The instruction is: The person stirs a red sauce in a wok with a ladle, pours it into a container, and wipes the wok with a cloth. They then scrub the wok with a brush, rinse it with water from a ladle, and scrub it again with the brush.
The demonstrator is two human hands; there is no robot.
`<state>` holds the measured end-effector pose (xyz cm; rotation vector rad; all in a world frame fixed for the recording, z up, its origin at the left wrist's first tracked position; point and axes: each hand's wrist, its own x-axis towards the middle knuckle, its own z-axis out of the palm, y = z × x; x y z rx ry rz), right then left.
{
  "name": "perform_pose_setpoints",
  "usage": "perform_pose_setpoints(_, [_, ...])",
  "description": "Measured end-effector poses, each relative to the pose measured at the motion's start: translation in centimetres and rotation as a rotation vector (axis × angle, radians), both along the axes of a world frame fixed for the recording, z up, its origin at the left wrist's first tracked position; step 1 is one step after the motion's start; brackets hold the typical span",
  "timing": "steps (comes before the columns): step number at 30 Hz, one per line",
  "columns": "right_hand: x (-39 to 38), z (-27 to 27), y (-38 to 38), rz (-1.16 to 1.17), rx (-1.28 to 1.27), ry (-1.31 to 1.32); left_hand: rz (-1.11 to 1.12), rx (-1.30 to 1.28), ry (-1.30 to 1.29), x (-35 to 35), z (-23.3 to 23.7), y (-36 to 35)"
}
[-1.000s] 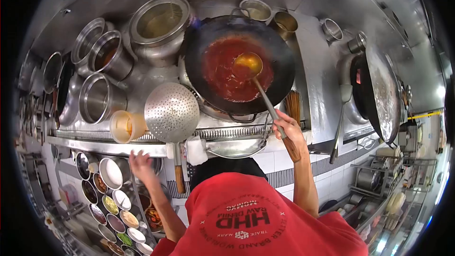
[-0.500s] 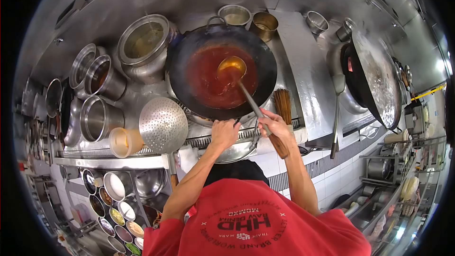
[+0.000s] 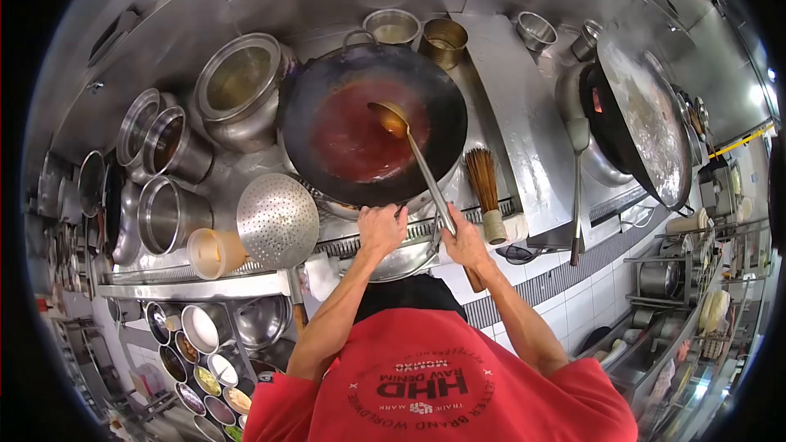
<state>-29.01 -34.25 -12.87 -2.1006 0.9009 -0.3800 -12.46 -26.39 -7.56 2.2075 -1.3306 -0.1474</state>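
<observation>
The near rim of the wok (image 3: pixel 446 115) is clasped by the closed left hand (image 3: pixel 381 229), seemingly to steady it. Just beside it, the ladle (image 3: pixel 417 165) is gripped at its handle by the right hand (image 3: pixel 465 244). Beyond both grips, its bowl is dipped in red sauce (image 3: pixel 352 135).

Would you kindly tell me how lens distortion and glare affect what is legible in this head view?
Head view: strong fisheye with black corners and bowed counter edges; the centre is sharp, so the wok, the ladle in the right hand and the left hand closed on the wok's near rim read clearly; glare whitens the second wok at right; edge items shrink.
</observation>
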Motion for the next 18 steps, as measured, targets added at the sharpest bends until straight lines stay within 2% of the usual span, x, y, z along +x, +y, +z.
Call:
perform_pose_setpoints(2, [1.0, 0.8, -0.6, -0.011, 0.02, 0.032, 0.006, -0.014, -0.004, 0.0, 0.2, 0.1])
perform_pose_setpoints(4, [2.8, 1.5, -1.5, 0.012, -0.045, -0.128, 0.002, -0.012, 0.016, -0.1, 0.1, 0.2])
perform_pose_setpoints(7, [6.7, 2.2, -3.4, 0.023, -0.05, -0.164, 0.01, -0.039, 0.022, -0.1, 0.5, 0.3])
perform_pose_setpoints(9, [8.4, 3.8, -3.8, -0.044, 0.555, 0.016, 0.008, -0.038, 0.02, -0.2, 0.9, 0.3])
perform_pose_setpoints(10, [9.1, 4.2, -3.5, -0.048, 0.553, 0.014, 0.012, -0.036, 0.018, -0.2, 1.0, 0.3])
perform_pose_setpoints(12, [9.9, 3.4, -3.2, -0.1, 0.942, -0.072, 0.012, -0.025, 0.026, -0.1, 0.2, 0.3])
perform_pose_setpoints(14, [8.9, 3.7, -2.5, -0.074, 1.037, -0.1, 0.017, -0.01, 0.039, -0.2, 0.5, 0.4])
perform_pose_setpoints(16, [6.8, 3.1, -1.9, -0.233, 1.233, -0.149, 0.022, -0.022, 0.027, -0.2, 0.1, 0.4])
perform_pose_setpoints(18, [4.0, 3.5, -2.5, -0.195, 1.211, -0.164, 0.014, -0.023, 0.027, -0.1, -0.2, 0.4])
